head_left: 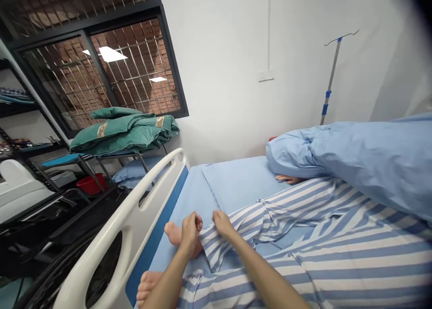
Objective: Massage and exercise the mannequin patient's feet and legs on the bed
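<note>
A person or manikin in blue-and-white striped trousers (290,205) lies on the bed, with bare feet toward the footboard. My left hand (189,229) is at the far foot (173,234), above the ankle, its fingers curled closed; what they hold is hidden. Just to the right, my right hand (222,222) is closed at the upper edge of the far trouser leg, near its hem, pinching the striped cloth. The near foot (147,283) lies beside my left forearm, partly covered by it.
A white footboard (126,214) borders the bed on the left. A blue quilt (357,156) covers the upper body, and a hand (288,179) shows below it. An IV pole (332,79) stands behind. Green folded bedding (124,131) lies beneath the window.
</note>
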### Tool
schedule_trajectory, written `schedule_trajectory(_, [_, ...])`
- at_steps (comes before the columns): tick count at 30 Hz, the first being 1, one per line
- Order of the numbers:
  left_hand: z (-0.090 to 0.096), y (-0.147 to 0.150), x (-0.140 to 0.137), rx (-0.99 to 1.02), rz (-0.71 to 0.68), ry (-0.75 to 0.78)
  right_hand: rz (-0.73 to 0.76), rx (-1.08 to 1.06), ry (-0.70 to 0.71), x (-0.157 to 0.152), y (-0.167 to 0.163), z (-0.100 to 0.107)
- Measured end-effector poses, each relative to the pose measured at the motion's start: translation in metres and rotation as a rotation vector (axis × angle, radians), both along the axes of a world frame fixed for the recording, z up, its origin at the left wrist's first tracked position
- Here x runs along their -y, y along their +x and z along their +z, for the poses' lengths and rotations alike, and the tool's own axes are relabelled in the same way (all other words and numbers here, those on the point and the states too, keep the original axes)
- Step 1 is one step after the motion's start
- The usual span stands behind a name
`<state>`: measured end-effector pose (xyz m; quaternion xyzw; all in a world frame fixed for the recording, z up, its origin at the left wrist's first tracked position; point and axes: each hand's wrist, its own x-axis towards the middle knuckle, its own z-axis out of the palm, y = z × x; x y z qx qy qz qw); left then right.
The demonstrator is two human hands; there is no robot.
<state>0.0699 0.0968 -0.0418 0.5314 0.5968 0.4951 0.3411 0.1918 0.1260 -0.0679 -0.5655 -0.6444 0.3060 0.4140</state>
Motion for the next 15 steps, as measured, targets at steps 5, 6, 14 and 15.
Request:
schedule_trajectory(5, [-0.019, 0.046, -0.017, -0.064, -0.266, -0.103, -0.060, 0.013, -0.008, -0.006, 0.033, 0.004])
schedule_trajectory(6, [-0.026, 0.053, -0.017, -0.151, -0.268, -0.103, -0.054, 0.030, -0.035, -0.006, 0.040, 0.006])
schedule_trajectory(14, [-0.022, 0.076, -0.029, -0.586, -0.190, -0.052, 0.071, -0.018, -0.132, -0.011, 0.100, 0.010])
schedule_trajectory(15, [-0.017, 0.084, -0.036, -0.584, -0.178, -0.038, 0.090, -0.031, -0.148, -0.011, 0.106, 0.011])
